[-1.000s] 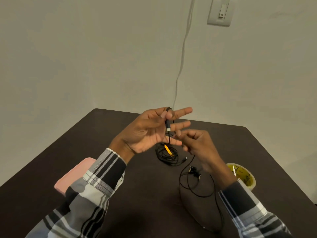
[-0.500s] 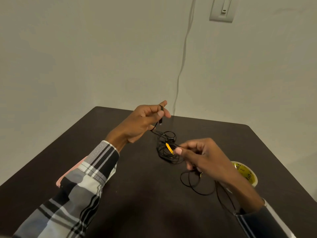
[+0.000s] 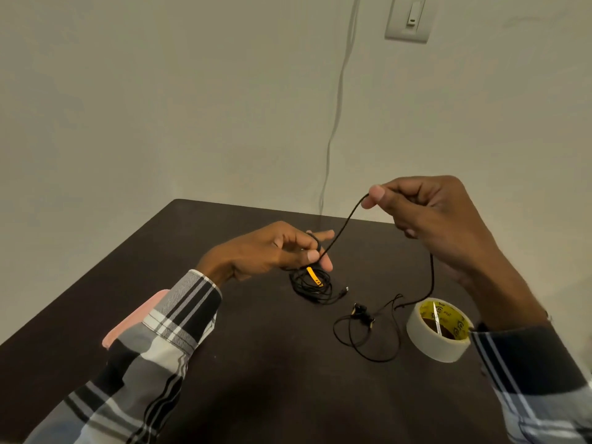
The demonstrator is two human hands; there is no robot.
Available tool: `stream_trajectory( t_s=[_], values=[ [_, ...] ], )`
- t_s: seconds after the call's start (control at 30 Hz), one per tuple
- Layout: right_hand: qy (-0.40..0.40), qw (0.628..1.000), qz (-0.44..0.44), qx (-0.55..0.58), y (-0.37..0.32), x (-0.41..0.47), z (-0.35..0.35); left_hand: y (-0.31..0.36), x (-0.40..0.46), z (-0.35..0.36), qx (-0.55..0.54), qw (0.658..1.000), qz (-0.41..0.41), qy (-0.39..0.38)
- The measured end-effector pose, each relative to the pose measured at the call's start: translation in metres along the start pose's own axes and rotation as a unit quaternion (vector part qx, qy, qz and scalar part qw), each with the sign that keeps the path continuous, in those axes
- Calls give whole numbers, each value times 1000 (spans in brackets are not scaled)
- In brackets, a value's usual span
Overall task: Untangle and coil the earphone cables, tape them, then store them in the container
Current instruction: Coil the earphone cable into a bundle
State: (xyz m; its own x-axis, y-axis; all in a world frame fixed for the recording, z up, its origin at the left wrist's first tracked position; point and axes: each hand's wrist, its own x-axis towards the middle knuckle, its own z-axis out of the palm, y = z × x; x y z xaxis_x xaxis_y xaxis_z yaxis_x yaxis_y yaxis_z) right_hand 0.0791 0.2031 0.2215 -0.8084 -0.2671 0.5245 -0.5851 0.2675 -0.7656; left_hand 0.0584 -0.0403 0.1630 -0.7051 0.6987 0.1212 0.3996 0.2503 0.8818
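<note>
Pink container (image 3: pixel 136 318): largely covered by the left sleeve (image 3: pixel 166 334); only one rounded edge is seen, and its shape cannot be told.
Cable end at left hand (image 3: pixel 272 251): the black cable (image 3: pixel 344 224) is lost behind the thumb and fingers, so the way it is wound cannot be made out.
Cable at right hand (image 3: pixel 426 219): hidden between the pinch and the point below the palm where it is seen again.
Tape roll (image 3: pixel 432 342): its near right rim is covered by the right cuff; the print is too small to be read.
Earbuds (image 3: pixel 362 312): too small for detail.
Wall switch (image 3: pixel 408 19): cut off by the top edge.
Both arms: cropped at the bottom edge.
</note>
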Motion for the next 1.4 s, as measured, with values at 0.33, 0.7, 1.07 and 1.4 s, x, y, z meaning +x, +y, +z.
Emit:
stream_trajectory(
  t_s=[0.33,0.7,1.07,1.4],
  values=[
    [-2,998,61,16,39,24,17,8,-13,20,-189,972,99,-94],
    [-98,975,174,97,86,-5,74,22,-5,5,-348,916,193,52],
    [-132,977,161,54,62,-36,71,-1,-4,-13,-118,968,59,212],
    [-60,995,86,-1,17,-17,26,-20,4,-14,105,991,18,84]
  ],
)
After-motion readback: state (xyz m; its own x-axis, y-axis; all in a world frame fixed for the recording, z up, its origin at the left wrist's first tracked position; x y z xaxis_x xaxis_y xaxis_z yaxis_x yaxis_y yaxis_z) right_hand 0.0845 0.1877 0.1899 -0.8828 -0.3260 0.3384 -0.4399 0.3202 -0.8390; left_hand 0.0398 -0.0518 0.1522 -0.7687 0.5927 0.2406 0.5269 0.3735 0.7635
